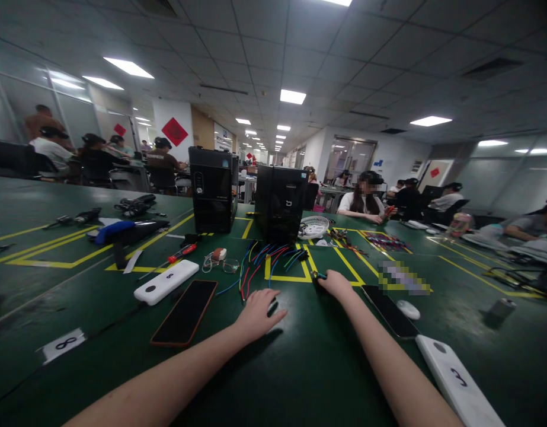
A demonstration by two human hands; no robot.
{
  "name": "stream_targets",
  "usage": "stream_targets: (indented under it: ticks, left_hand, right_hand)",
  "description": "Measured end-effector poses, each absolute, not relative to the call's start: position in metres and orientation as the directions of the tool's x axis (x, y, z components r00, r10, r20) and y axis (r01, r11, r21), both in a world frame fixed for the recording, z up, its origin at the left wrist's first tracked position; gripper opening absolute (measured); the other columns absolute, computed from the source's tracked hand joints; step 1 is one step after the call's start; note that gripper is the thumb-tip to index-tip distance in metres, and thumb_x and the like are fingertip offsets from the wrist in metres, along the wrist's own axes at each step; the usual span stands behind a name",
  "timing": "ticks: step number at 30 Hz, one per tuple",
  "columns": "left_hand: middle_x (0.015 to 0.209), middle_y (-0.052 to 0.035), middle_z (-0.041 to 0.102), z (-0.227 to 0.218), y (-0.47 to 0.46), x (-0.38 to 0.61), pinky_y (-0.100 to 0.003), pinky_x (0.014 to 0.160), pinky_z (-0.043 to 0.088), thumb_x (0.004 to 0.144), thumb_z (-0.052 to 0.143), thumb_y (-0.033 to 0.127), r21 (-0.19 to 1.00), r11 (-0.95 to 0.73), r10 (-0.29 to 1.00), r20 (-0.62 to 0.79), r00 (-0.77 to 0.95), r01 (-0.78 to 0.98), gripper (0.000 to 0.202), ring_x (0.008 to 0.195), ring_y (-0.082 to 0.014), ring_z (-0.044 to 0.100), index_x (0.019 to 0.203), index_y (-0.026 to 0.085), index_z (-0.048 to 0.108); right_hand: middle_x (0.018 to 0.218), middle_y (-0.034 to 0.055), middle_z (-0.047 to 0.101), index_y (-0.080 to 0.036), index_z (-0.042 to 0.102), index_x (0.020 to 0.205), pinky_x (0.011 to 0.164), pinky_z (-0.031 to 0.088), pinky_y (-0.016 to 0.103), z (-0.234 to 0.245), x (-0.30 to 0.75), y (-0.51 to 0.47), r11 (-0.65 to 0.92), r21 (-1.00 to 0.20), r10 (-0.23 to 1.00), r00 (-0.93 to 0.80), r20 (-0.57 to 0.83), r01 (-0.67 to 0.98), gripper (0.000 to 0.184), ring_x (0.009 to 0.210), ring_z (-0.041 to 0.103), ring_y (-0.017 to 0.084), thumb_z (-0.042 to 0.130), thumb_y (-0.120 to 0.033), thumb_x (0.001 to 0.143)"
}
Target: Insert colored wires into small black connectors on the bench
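Note:
My left hand (258, 313) lies flat on the green table (309, 367) with its fingers spread, just in front of a fan of coloured wires (266, 258). Nothing is in it. My right hand (333, 283) reaches further out, fingers closed around a small dark tool (318, 275) at the near edge of the yellow tape square. The wires run back to the right one of two black computer cases (280, 203), which stands upright behind them.
A second black case (212, 188) stands to the left. A phone (185, 312) and white power bank (165, 281) lie left of my hand; another phone (390, 311), a mouse (408, 309) and a white power bank (457, 379) lie right. People sit around the far tables.

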State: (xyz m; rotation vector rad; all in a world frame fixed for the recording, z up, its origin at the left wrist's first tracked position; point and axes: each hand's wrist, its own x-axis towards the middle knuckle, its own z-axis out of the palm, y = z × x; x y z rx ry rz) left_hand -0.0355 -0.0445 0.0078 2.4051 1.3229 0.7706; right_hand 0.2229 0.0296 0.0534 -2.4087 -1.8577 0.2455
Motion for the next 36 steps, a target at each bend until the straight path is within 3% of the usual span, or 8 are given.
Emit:
stream_targets:
  ticks: [6,10,13,17,24,27,31,36]
  left_hand:
    - [0.119,-0.006,0.052,0.01,-0.045,-0.037,-0.039,0.097,0.032,0.084,0.041,0.052,0.5,-0.532,0.847,0.303,0.437,0.684,0.047,0.111,-0.0239,0.044,0.121,0.022,0.046]
    - [0.118,-0.0063,0.052,0.011,-0.045,-0.036,-0.039,0.098,0.031,0.085,0.042,0.047,0.492,-0.543,0.839,0.305,0.45,0.68,0.043,0.111,-0.0233,0.045,0.12,0.022,0.047]
    - [0.118,-0.0063,0.052,0.011,-0.045,-0.035,-0.039,0.098,0.031,0.085,0.042,0.045,0.489,-0.541,0.841,0.299,0.451,0.684,0.041,0.111,-0.0233,0.045,0.119,0.022,0.047]
    - [0.12,-0.0067,0.052,0.011,-0.045,-0.035,-0.04,0.099,0.029,0.085,0.045,0.04,0.488,-0.534,0.845,0.282,0.454,0.691,0.04,0.114,-0.0237,0.043,0.12,0.021,0.047]
    - [0.118,-0.0062,0.052,0.011,-0.046,-0.035,-0.039,0.099,0.029,0.083,0.047,0.035,0.459,-0.542,0.84,0.282,0.463,0.703,0.038,0.112,-0.0228,0.044,0.119,0.022,0.047]
    - [0.118,-0.0062,0.052,0.011,-0.046,-0.035,-0.039,0.101,0.028,0.082,0.047,0.032,0.453,-0.548,0.837,0.284,0.469,0.704,0.038,0.114,-0.0224,0.043,0.119,0.022,0.047]
    - [0.118,-0.0059,0.052,0.012,-0.046,-0.035,-0.039,0.102,0.027,0.081,0.048,0.03,0.463,-0.541,0.84,0.269,0.471,0.702,0.039,0.115,-0.0226,0.042,0.119,0.023,0.047]
    - [0.119,-0.0057,0.052,0.012,-0.046,-0.036,-0.04,0.102,0.027,0.081,0.048,0.029,0.458,-0.546,0.837,0.267,0.477,0.702,0.039,0.115,-0.0231,0.042,0.119,0.023,0.047]
  right_hand:
    - [0.107,0.0176,0.061,-0.01,0.062,0.1,0.069,0.045,0.026,0.055,0.286,0.071,-0.425,-0.201,0.905,0.418,-0.076,0.883,0.037,0.095,0.059,0.024,0.049,-0.037,0.077]
    - [0.107,0.0188,0.061,-0.006,0.061,0.103,0.072,0.045,0.027,0.051,0.311,0.08,-0.452,-0.243,0.89,0.453,-0.053,0.859,0.043,0.097,0.059,0.025,0.049,-0.039,0.078]
    - [0.106,0.0184,0.061,-0.005,0.06,0.106,0.073,0.045,0.028,0.047,0.324,0.082,-0.456,-0.285,0.881,0.472,-0.014,0.843,0.05,0.096,0.059,0.025,0.038,-0.044,0.083]
    - [0.107,0.016,0.062,-0.009,0.062,0.105,0.075,0.044,0.026,0.043,0.334,0.084,-0.434,-0.337,0.876,0.478,0.058,0.836,0.047,0.097,0.058,0.021,0.026,-0.033,0.088]
    - [0.104,0.0122,0.063,-0.012,0.056,0.114,0.073,0.044,0.023,0.039,0.337,0.085,-0.35,-0.402,0.888,0.436,0.144,0.846,0.041,0.092,0.059,0.019,0.044,-0.026,0.078]
    - [0.105,0.011,0.063,-0.012,0.06,0.109,0.071,0.043,0.021,0.039,0.336,0.083,-0.299,-0.404,0.908,0.388,0.158,0.865,0.037,0.092,0.059,0.018,0.045,-0.025,0.077]
    - [0.091,0.0079,0.067,-0.013,0.065,0.099,0.064,0.041,0.019,0.04,0.331,0.083,-0.233,-0.392,0.939,0.31,0.146,0.89,0.031,0.082,0.06,0.016,0.045,-0.023,0.078]
    - [0.094,0.0084,0.066,-0.014,0.065,0.1,0.065,0.04,0.02,0.041,0.323,0.082,-0.236,-0.349,0.946,0.297,0.131,0.907,0.031,0.084,0.06,0.017,0.044,-0.022,0.078]
